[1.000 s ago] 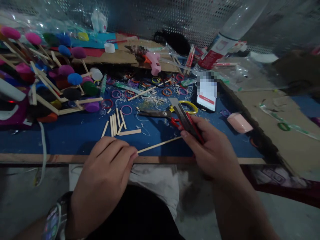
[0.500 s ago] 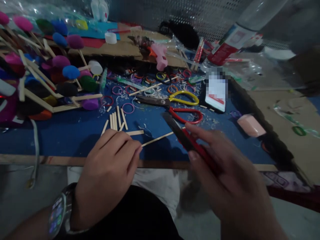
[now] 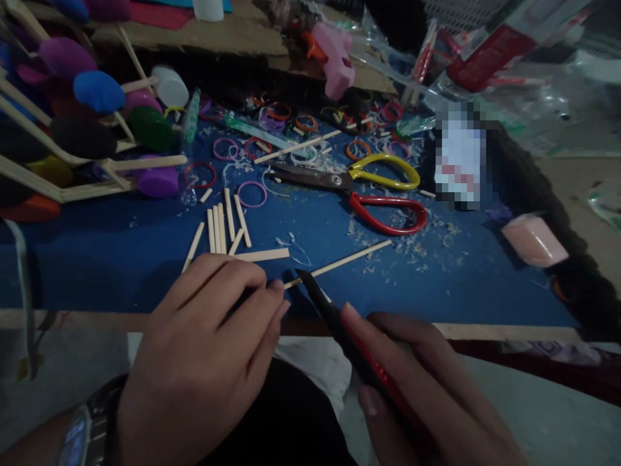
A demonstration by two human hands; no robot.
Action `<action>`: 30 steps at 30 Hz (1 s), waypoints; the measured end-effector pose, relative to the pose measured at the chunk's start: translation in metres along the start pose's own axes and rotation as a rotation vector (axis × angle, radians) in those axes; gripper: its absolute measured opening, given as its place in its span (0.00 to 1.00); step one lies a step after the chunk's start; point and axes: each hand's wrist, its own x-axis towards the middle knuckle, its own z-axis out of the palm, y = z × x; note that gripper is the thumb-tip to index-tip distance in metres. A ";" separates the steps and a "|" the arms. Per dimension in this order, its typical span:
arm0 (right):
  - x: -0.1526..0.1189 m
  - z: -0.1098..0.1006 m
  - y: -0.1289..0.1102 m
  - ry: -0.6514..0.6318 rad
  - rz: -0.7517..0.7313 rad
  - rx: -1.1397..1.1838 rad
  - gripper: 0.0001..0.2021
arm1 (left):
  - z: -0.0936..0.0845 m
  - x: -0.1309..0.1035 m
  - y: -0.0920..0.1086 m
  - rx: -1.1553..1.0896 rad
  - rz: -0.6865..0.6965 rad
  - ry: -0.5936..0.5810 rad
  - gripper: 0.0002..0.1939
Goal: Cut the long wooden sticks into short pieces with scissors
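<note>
My left hand (image 3: 208, 343), a watch on its wrist, pinches the near end of a thin wooden stick (image 3: 352, 260) against the blue tabletop (image 3: 140, 259). In my right hand (image 3: 422, 382) is a red and black utility knife (image 3: 361, 353). Its dark blade tip lies at the stick, a little to the right of my left fingertips. Several short cut sticks (image 3: 216, 226) and a flat wooden strip (image 3: 264, 255) lie just beyond my left hand. Scissors (image 3: 339, 181) with one yellow and one red handle lie open past the stick.
Coloured rubber bands (image 3: 252, 193) and shavings litter the table's back. A phone (image 3: 458, 158) and a peach-coloured block (image 3: 533, 239) lie to the right. At left stand stick frames with coloured lumps (image 3: 99, 90). A pink glue gun (image 3: 334, 58) and a bottle (image 3: 504, 52) are behind.
The knife has come down and left, its tip now at the stick near my left fingers. My left hand keeps its hold. The camera view has moved closer to the table.
</note>
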 end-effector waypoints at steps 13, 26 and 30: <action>-0.005 0.009 -0.010 0.037 0.060 -0.032 0.28 | 0.002 0.000 -0.002 -0.013 0.059 -0.012 0.04; -0.008 0.016 -0.027 0.043 0.192 -0.039 0.25 | 0.004 -0.002 -0.002 0.006 0.094 0.060 0.04; -0.007 0.017 -0.034 0.028 0.250 -0.027 0.24 | 0.005 -0.002 -0.003 -0.004 0.100 0.064 0.04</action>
